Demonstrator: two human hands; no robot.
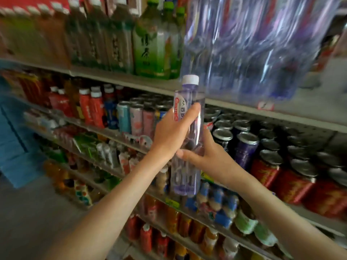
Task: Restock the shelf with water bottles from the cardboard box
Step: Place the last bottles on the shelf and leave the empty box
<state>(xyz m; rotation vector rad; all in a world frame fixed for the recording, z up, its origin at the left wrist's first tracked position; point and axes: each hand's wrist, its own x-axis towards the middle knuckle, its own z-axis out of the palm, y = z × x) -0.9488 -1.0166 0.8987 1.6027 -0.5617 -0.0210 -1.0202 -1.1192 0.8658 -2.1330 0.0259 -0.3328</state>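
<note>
A clear water bottle [189, 94] with a white cap and a red-lettered label stands upright in mid-air in front of the shelves. My left hand [172, 130] grips its middle, thumb across the front. My right hand [204, 154] wraps around the lower part from the right side. The bottle's cap sits just below the edge of the upper shelf [300, 109], where a row of tall clear water bottles [262, 44] stands. No cardboard box is in view.
Green tea bottles [154, 40] stand left of the water row. The shelf below holds cans [246, 147] and red bottles [93, 107]. Lower shelves carry more drinks. Grey floor [28, 212] and a blue object [13, 137] lie at the left.
</note>
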